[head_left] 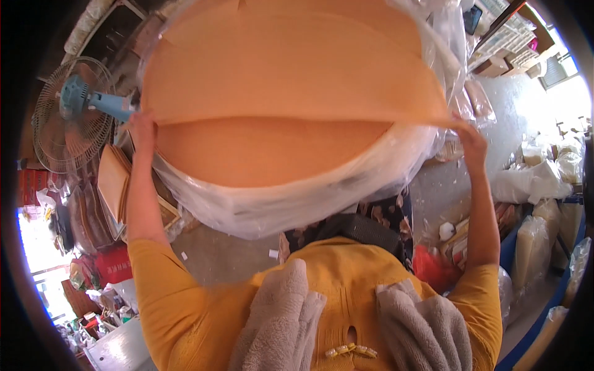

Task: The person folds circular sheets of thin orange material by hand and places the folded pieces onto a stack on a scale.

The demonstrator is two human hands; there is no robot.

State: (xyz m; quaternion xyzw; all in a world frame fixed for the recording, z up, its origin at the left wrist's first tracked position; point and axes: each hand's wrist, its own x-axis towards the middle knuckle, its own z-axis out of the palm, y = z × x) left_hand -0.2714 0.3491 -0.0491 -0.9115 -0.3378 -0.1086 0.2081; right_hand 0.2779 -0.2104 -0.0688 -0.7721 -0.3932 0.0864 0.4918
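A thin tan-orange sheet (291, 74) stretches taut from side to side, its near edge lifted into a nearly straight line. My left hand (145, 128) pinches one end of that edge; at the other end my right hand (472, 141) has its fingers closed on it. Beneath lies a broad round surface of the same colour (272, 151), showing as a crescent on my side. Clear plastic film (260, 213) hangs around the round rim. What supports it is hidden, and I cannot make out the sheet's material.
A standing fan (74, 102) with a blue motor is close at the left, beside several flat tan panels (113, 185). Plastic-wrapped bundles (535, 247) stand at the right along a blue edge. A red plastic bag (435, 267) lies near my right elbow.
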